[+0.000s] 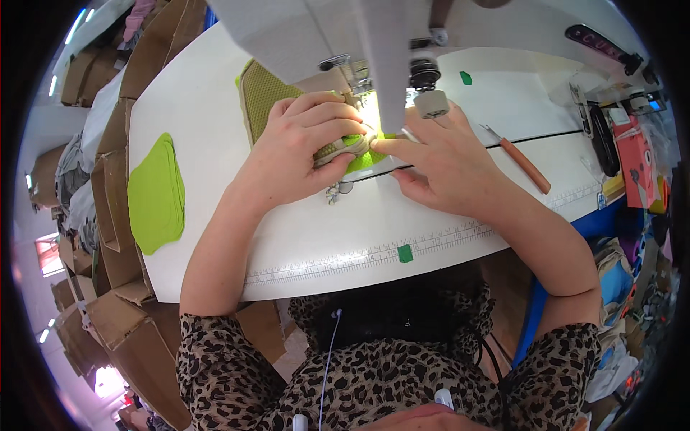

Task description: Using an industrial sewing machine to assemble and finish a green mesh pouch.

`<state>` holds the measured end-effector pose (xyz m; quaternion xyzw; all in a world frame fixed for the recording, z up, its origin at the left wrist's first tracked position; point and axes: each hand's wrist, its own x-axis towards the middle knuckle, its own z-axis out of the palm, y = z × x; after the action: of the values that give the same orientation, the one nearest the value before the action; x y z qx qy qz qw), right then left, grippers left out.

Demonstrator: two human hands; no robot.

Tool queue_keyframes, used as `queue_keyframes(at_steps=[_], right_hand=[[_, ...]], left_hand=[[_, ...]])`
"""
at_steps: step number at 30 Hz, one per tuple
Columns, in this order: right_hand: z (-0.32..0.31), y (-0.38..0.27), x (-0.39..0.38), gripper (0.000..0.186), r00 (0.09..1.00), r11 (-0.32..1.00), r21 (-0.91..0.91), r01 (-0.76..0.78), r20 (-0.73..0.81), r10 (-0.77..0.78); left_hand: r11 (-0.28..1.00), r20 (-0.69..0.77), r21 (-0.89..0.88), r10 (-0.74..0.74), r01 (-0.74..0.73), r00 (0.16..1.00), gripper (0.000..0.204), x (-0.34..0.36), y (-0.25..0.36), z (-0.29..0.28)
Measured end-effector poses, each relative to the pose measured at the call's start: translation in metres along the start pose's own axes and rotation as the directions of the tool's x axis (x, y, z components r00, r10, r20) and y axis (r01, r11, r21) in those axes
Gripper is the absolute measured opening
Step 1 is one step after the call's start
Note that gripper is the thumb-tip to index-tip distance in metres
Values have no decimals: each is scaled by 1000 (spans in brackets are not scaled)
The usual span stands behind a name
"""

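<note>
My left hand (pixel 305 144) is closed on a folded piece of olive and lime mesh fabric (pixel 260 86) with beige edging, under the lit needle area of a white sewing machine (pixel 295 32). My right hand (pixel 438 161) is to its right, fingers spread, index fingertip touching the lime part at the needle. Its thumb lies apart, near the bed. The needle itself is mostly hidden by glare and the machine head. A small braided cord (pixel 333 192) hangs below my left hand.
A stack of lime cut pieces (pixel 156 194) lies at the table's left, beside cardboard boxes (pixel 129 323). A wooden-handled pointed tool (pixel 525 165) rests at right, near black scissors (pixel 604 144) and a pink box (pixel 632 161). A measuring tape strip (pixel 330 263) runs along the front edge.
</note>
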<state>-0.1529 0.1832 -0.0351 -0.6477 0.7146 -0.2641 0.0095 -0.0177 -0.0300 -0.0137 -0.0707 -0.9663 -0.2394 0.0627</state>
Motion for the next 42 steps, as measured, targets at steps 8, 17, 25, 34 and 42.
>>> queue_keyframes(at_steps=[8,17,25,34,42], right_hand=[[2,3,-2,25,998,999,-25,34,-45,-35],[0,9,1,18,994,996,15,87,-61,-86],[-5,3,1,32,999,999,14,46,-3,-46],[-5,-6,3,41,996,1000,5,-28,87,28],[-2,-6,5,41,993,994,-77,-72,91,79]], left_hand=[[995,-61,91,-26,32,998,34,-3,-1,9],[996,-45,78,-38,42,998,30,-4,-3,7],[998,-67,57,-38,42,997,25,-3,0,8],[994,-103,104,-22,33,994,19,-8,2,9],[993,-157,116,-4,22,988,19,-3,-4,13]])
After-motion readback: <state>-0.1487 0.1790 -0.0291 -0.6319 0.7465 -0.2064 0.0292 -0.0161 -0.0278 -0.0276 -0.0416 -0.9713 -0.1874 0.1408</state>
